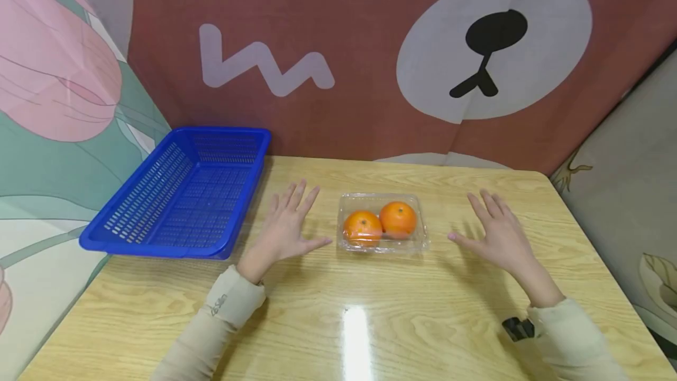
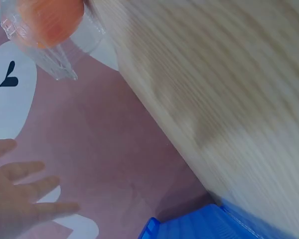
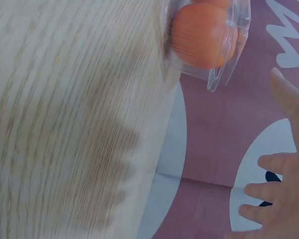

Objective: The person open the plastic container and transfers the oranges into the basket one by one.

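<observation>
Clear rectangular plastic box (image 1: pixel 357 201): on the desk between the two hands, touched by neither; the left thumb tip comes just beside its left end, and the right thumb tip points at its right end across a slightly wider gap.
Two round orange fruits (image 1: pixel 362 228) (image 1: pixel 398 219): side by side inside the box, the right one set a little farther back.
Left hand (image 1: pixel 288 231): spread wide, fingers extended forward and thumb out toward the box; holding nothing.
Right hand (image 1: pixel 499 234): also opened wide, thumb pointing inward at the box; holding nothing, raised above the desk with its shadow below.
Blue rectangular perforated plastic basket (image 1: pixel 158 249): at the far left of the desk, beyond the left hand from the box.
Light wood-grain desk (image 1: pixel 423 310): under box and basket, a bright reflection on its near part.
Cream long sleeves (image 1: pixel 233 301): covering both forearms up to the wrists.
</observation>
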Demonstrator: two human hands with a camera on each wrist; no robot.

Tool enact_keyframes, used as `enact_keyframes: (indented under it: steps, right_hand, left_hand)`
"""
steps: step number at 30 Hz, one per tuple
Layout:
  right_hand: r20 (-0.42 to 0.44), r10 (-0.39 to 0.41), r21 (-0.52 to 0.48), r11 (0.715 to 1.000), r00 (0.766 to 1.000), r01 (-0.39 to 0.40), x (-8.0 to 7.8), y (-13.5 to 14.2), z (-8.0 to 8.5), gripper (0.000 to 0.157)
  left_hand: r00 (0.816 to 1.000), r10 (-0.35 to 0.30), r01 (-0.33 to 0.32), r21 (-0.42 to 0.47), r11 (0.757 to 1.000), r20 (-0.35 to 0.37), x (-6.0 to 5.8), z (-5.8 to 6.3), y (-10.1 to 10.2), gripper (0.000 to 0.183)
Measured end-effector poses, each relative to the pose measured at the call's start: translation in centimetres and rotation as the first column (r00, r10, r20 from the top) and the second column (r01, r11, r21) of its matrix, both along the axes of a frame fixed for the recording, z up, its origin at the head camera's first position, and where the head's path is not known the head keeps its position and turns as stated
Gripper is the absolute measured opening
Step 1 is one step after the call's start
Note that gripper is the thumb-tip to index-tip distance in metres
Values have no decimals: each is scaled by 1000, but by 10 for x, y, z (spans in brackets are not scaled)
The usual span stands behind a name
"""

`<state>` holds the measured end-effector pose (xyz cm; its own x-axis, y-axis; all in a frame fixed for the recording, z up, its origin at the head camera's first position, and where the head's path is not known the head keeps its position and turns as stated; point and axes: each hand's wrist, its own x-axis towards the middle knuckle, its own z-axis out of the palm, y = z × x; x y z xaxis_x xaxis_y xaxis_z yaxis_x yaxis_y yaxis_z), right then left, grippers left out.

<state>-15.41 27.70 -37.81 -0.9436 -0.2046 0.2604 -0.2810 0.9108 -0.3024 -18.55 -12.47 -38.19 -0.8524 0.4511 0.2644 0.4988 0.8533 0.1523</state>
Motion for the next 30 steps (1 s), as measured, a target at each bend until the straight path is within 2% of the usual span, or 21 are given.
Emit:
enact_keyframes:
  steps: [5,8,11,15,19,21,25,30]
  right_hand:
    - [90,7,-124,992,996,4,1,-4,4,82]
    - [134,12,-162,987,991,10,1,-6,3,77]
    - [152,39,-221,975,988,-5,1,-7,0,72]
    - [210,75,-328,945,975,-2,0,-12,-2,68]
    - [272,99,-426,904,957,28,0,-18,-5,64]
    - [305,116,-480,876,945,48,0,-22,-7,62]
    - [354,152,-583,807,923,91,-2,-29,-12,60]
    - [396,204,-678,722,895,136,-3,-34,-17,59]
  left_hand:
    - [997,-75,78,90,993,-35,-2,1,2,86]
    - [992,-112,119,134,984,-56,-2,1,3,80]
    - [991,-124,130,179,975,-49,-3,-1,6,76]
    - [991,-134,131,247,960,-8,-3,-3,10,76]
    - [988,-157,149,297,943,2,-4,-6,15,77]
    - [986,-167,158,310,937,0,-5,-8,18,77]
    - [985,-173,155,335,929,22,-6,-10,23,77]
    - [982,-161,117,352,928,98,-6,-11,29,79]
